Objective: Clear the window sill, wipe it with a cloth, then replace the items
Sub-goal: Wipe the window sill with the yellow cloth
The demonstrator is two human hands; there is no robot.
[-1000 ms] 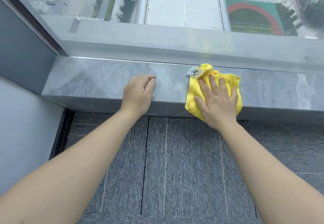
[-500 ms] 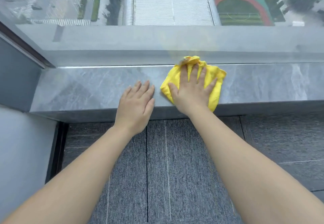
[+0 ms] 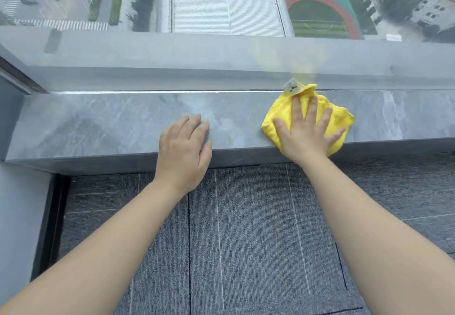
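A grey marbled window sill (image 3: 103,122) runs across the view below the glass. A crumpled yellow cloth (image 3: 339,115) with a small white tag lies on the sill right of centre, its near edge hanging over the sill's front edge. My right hand (image 3: 305,132) presses flat on the cloth, fingers spread. My left hand (image 3: 184,149) rests palm down on the sill's front edge, left of the cloth, fingers together, holding nothing. No other items are on the visible sill.
The window glass (image 3: 226,6) rises directly behind the sill, showing streets and buildings far below. A grey wall (image 3: 14,216) closes off the sill's left end. Grey carpet tiles (image 3: 246,240) cover the floor under my arms.
My right hand has slid the yellow cloth to the right along the sill, away from my left hand. The left hand stays flat at the sill's edge.
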